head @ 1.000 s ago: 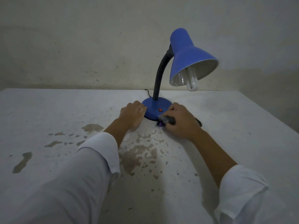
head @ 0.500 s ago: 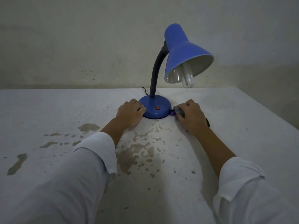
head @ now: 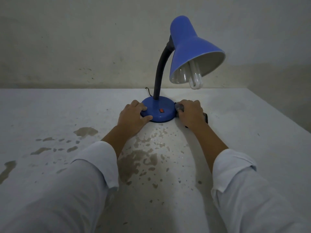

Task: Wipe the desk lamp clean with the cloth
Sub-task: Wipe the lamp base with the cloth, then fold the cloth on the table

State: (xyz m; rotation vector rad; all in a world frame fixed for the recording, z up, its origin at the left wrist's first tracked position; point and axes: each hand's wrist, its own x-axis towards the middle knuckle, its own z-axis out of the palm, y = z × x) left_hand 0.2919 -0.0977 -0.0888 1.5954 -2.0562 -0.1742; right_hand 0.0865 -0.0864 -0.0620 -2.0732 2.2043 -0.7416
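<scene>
A blue desk lamp stands at the far middle of the table, with a round base [head: 159, 111], a red switch [head: 161, 110], a black bendy neck [head: 159, 71] and a blue shade [head: 191, 47] holding a white bulb [head: 195, 78]. My left hand [head: 133, 117] grips the base's left edge, thumb and fingers on it. My right hand [head: 191, 113] presses a dark cloth [head: 179, 107] against the base's right edge; most of the cloth is hidden under the hand, and a dark bit shows behind the wrist.
The white table top [head: 244, 125] has brownish worn patches [head: 134, 162] in front of the lamp and to the left. A pale wall [head: 84, 47] rises behind the table's far edge. A thin black cord [head: 149, 91] trails behind the lamp base.
My right hand with the cloth has slid from the front of the base round to its right edge. My left hand has closed further onto the base's left edge.
</scene>
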